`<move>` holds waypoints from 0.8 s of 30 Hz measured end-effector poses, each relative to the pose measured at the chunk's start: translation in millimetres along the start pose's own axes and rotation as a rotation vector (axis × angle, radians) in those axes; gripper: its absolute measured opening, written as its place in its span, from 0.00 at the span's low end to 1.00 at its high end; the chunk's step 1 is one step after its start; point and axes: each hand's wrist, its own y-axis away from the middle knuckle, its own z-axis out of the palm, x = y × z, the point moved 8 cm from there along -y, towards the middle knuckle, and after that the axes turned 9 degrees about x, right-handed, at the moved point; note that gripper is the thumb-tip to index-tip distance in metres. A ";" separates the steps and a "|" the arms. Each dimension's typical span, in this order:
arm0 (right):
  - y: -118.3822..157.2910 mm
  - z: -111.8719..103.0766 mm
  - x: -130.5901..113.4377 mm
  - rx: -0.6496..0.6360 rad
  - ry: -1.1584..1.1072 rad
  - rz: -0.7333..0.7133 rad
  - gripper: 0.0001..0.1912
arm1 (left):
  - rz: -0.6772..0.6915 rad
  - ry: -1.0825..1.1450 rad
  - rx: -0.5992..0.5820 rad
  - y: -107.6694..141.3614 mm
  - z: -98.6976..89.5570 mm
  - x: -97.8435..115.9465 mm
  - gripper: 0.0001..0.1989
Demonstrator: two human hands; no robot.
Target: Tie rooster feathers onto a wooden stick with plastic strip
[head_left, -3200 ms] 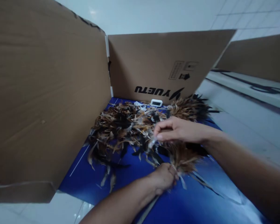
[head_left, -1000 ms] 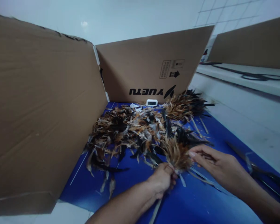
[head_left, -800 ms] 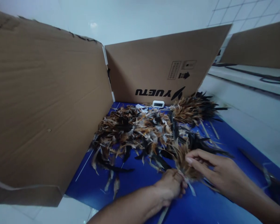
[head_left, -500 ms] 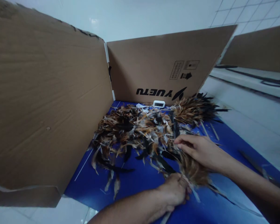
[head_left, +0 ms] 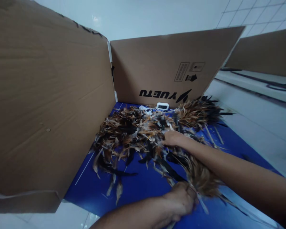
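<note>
My left hand point(head_left: 181, 198) is closed around the base of a bundle of brown feathers point(head_left: 205, 178), low in the view. Part of a thin stick point(head_left: 171, 225) shows beneath this hand, and a pale strip point(head_left: 203, 204) sticks out beside it. Farther forward, my right hand point(head_left: 173, 139) reaches over the bundle into a loose pile of brown, black and whitish feathers point(head_left: 131, 133). Its fingers are curled together at the pile's right side; the fingertips are partly hidden and blurred, so what they pinch cannot be made out.
A blue tabletop point(head_left: 145, 187) lies under everything. Tall cardboard panels stand at the left point(head_left: 50, 105) and back point(head_left: 157, 63). A small white device point(head_left: 162, 106) sits by the back panel. Dark-tipped feathers point(head_left: 200, 111) are bunched at the back right, near thin sticks point(head_left: 211, 136).
My right hand has moved forward and left, from above the held bundle into the feather pile. My left hand keeps its grip and has barely shifted.
</note>
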 end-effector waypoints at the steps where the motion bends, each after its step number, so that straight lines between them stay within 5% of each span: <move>1: -2.3 3.7 2.4 -0.016 0.041 0.027 0.09 | 0.010 0.016 0.000 -0.3 -0.3 0.8 0.15; 7: -4.0 10.4 -0.5 -0.103 0.081 0.100 0.08 | 0.027 0.041 -0.011 -4.3 0.4 -1.7 0.14; 16: 4.2 -29.0 -21.4 -0.069 0.243 -0.007 0.09 | 0.027 0.064 -0.017 -8.4 5.4 -11.0 0.13; 24: 23.2 -13.1 18.4 -0.192 0.402 0.090 0.11 | -0.007 0.034 -0.045 -6.9 8.3 -13.8 0.11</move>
